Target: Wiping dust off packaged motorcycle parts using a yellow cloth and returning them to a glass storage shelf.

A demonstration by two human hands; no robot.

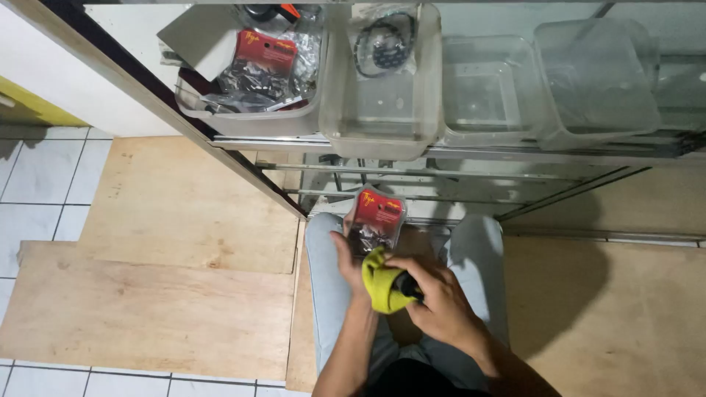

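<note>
At the lower middle of the frame we hold a small clear plastic packet with a red card top, gripped along its left edge by our left hand, fingers closed on it. Our right hand is clamped on a yellow cloth, bunched and pressed against the packet's lower end (something dark sits inside the cloth, too hidden to name). Both rest above our knees in pale jeans.

The packet looks light and fairly stiff, its glossy shell likely slippery, so we judge the edges or the card top the safest hold. The cloth is soft and will crumple freely.

Along the upper frame, 4 clear tubs sit on a shelf; the upper-left one holds more red-topped packets. Plywood sheets cover the tile floor at left.
</note>
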